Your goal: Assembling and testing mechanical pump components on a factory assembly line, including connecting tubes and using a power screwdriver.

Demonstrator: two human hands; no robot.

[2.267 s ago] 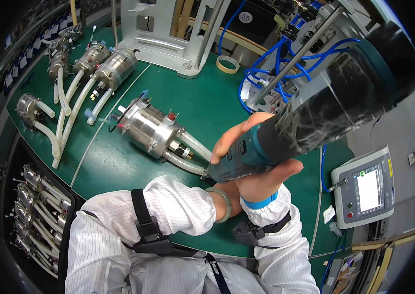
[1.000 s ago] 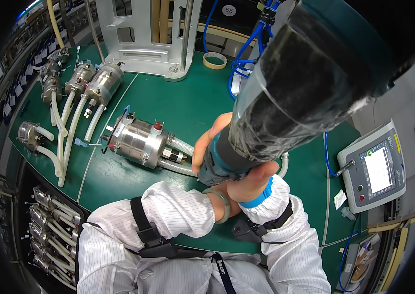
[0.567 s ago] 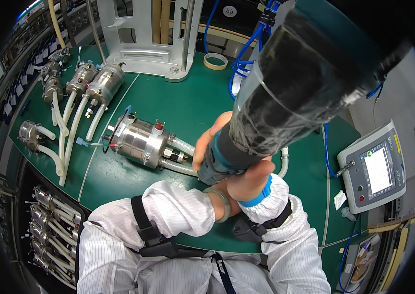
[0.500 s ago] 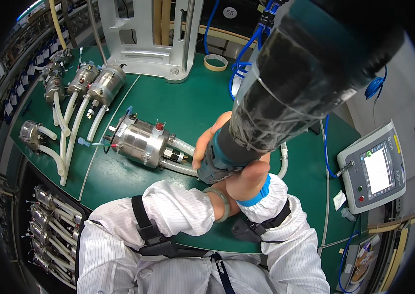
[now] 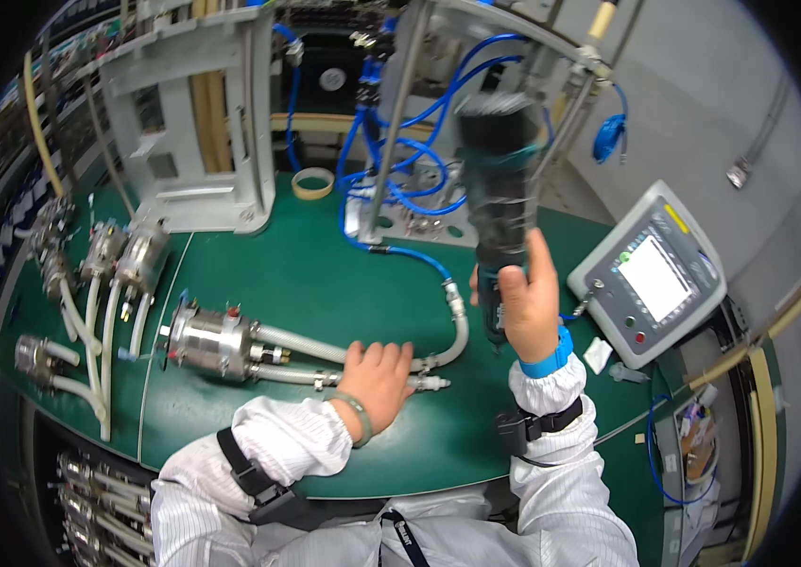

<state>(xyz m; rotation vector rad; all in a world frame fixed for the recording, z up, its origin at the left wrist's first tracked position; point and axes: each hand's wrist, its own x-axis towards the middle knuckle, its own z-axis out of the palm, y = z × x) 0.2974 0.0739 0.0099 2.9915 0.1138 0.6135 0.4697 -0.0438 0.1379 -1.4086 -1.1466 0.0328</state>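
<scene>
My right hand (image 5: 530,312) is closed around the handle of a cordless power screwdriver (image 5: 502,203), held upright above the bench; its top end is blurred. My left hand (image 5: 379,386) lies palm down across two clear braided hoses (image 5: 303,346), its fingers bent over them. The hoses run from a shiny metal cylinder (image 5: 208,342) lying on its side to the left. One hose ends just past my left hand in a small fitting (image 5: 431,384). The other curves up to a metal coupling (image 5: 455,300) on a blue air line (image 5: 410,253).
More metal cylinders with hoses (image 5: 142,257) stand at the left on the green bench (image 5: 258,444). A tester with a lit screen (image 5: 648,274) sits at the right. Behind are a tape roll (image 5: 312,183), a grey metal frame (image 5: 258,132) and coiled blue tubing (image 5: 424,165).
My right hand has raised the screwdriver away from the hoses and to the right. My left hand now shows on the hoses, apart from the tool. The view has shifted.
</scene>
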